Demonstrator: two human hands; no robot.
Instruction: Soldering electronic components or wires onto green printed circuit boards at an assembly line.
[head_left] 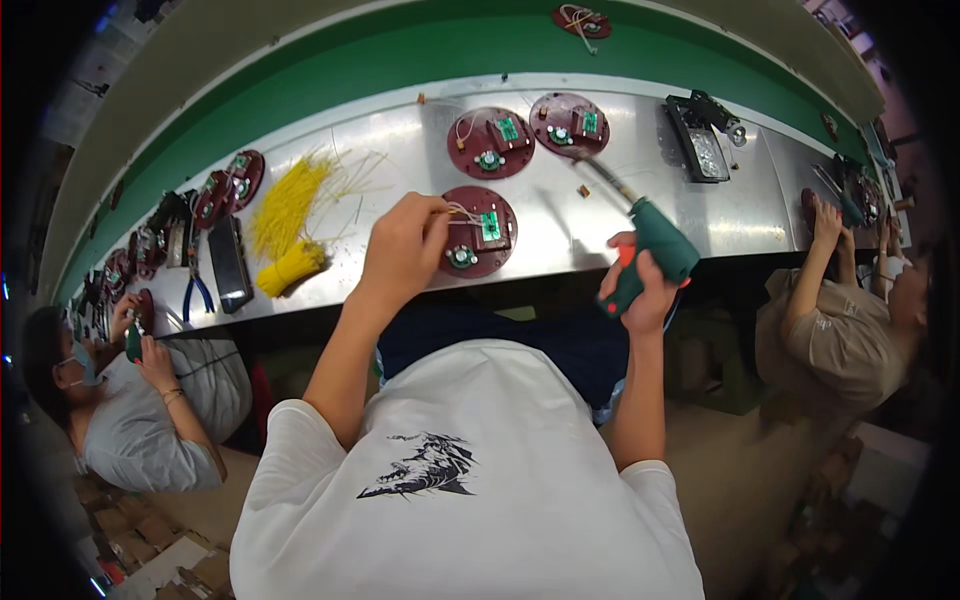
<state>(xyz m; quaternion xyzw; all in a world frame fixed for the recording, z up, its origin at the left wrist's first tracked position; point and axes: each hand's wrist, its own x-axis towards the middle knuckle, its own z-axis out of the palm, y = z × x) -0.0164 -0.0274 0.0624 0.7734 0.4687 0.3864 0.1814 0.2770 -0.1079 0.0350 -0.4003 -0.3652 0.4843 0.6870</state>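
Observation:
My left hand point(405, 245) is closed in a pinch at the left rim of a dark red round disc point(478, 262). Thin pale wires point(463, 211) run from the disc's green circuit board point(490, 226) to my fingertips, which partly hide them. My right hand point(648, 292) grips a green power screwdriver point(664, 243) with red parts. Its long bit slants up and left, the tip near the lower edge of another red disc point(569, 122). A third disc point(490, 165) with a board and a wire lies beside that one.
Left of my hand lie loose yellow ties point(285, 205) and a bundle of them point(292, 268). Blue-handled pliers point(197, 291) and a dark tray point(230, 265) are farther left. A black box of small parts point(698, 140) stands right. People work on both sides.

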